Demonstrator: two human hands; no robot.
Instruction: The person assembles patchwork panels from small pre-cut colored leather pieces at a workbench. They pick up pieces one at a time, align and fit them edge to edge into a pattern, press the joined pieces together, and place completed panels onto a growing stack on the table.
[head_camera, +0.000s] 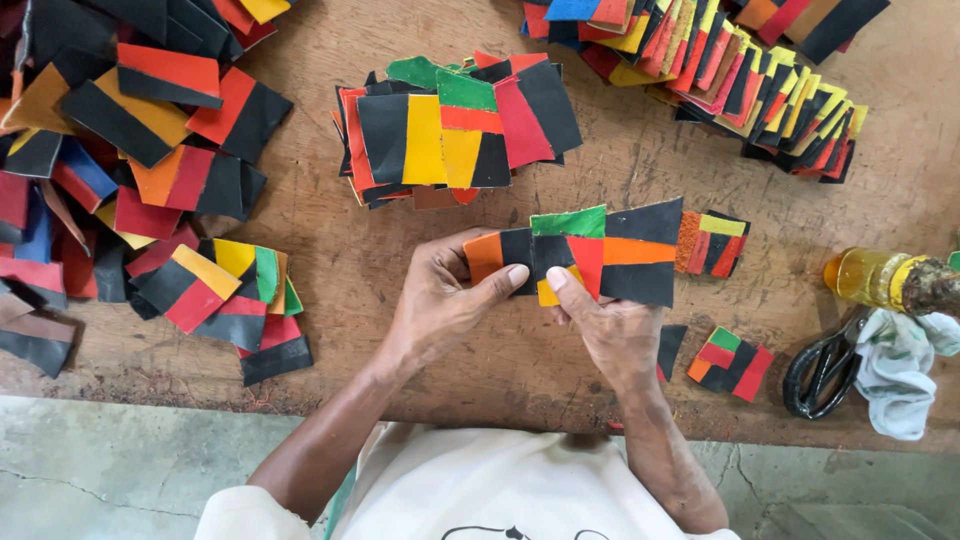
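A person sits at a wooden desk (600, 150) and holds a patchwork piece (590, 255) made of small leather bits in black, orange, green, red and yellow. The piece is up above the middle of the desk, just in front of the person.

The left hand (440, 305) grips the left end of the piece, where an orange bit sits. Its fingers are clamped on the piece, with the thumb on top. The right hand (610, 330) holds the near edge of the piece, and its thumb presses on a yellow bit. Its fingers are clamped on the piece too.

Just past the hands lies a stack of patchwork squares (455, 130). A big loose heap of leather bits (120, 150) covers the left side of the desk. A long row of stacked squares (720, 70) sits at the far right. A small striped square (712, 242) lies just right of the held piece, and another small square (728, 362) lies near the right hand.

On the right side are black scissors (825, 370), a white cloth (900, 365) and a yellow bottle (870, 277) lying on its side.
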